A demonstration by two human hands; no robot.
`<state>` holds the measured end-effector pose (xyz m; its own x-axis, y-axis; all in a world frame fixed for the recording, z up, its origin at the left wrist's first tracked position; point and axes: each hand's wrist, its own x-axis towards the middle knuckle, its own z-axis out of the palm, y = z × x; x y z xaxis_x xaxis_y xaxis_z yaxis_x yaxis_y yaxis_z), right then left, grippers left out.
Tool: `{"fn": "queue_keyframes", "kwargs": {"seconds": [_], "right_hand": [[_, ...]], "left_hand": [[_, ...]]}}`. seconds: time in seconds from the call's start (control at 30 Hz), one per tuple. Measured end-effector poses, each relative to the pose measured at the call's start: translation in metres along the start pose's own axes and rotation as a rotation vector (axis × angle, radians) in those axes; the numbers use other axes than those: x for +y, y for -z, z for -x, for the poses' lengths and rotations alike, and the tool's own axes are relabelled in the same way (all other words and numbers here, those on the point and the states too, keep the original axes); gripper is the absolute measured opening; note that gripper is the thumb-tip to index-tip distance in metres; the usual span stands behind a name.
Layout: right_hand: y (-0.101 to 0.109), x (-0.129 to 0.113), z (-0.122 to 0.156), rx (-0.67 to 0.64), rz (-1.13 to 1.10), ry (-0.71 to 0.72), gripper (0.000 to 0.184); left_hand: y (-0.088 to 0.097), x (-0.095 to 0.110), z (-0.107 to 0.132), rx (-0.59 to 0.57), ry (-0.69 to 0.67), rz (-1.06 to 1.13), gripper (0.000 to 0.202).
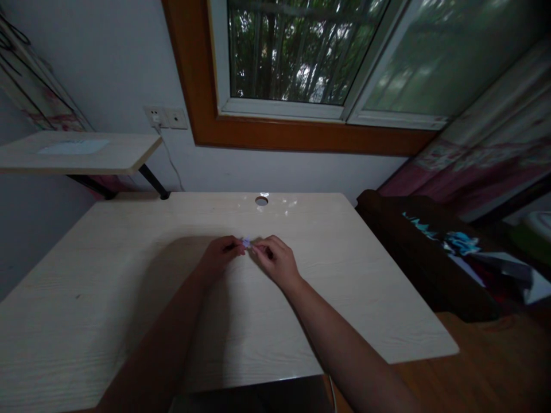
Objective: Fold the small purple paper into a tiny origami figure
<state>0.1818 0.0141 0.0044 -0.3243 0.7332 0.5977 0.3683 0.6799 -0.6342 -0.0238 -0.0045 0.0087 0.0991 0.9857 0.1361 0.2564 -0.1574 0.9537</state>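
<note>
Both of my hands meet near the middle of the pale wood-grain desk. Between their fingertips is a small, light purple-white piece, too small for me to make out its kind. My left hand pinches it from the left with thumb and forefinger. From the right, the fingers of my right hand are pinched together at its other side. The fingertips cover part of the piece. It is held just above or against the desk top; I cannot tell which.
A raised shelf with a paper sheet stands at the back left. A round cable hole lies near the desk's back edge. A wall socket has a white cord. To the right, a dark brown cabinet carries blue items.
</note>
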Motion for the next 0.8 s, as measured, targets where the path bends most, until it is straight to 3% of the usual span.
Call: {"fn": "queue_keyframes", "kwargs": {"seconds": [0.23, 0.43, 0.8], "right_hand": [[0.0041, -0.0024, -0.0034, 0.003, -0.074, -0.087, 0.02], [0.0065, -0.002, -0.0056, -0.117, -0.116, -0.062, 0.019], [0.0024, -0.0004, -0.0027, -0.11, -0.1, -0.07, 0.015]], "left_hand": [[0.0, -0.0006, -0.0002, -0.041, -0.046, -0.08, 0.018], [0.0002, 0.0024, 0.0, -0.063, -0.069, -0.182, 0.021], [-0.0006, 0.0003, -0.0005, -0.075, -0.091, -0.262, 0.021]]}}
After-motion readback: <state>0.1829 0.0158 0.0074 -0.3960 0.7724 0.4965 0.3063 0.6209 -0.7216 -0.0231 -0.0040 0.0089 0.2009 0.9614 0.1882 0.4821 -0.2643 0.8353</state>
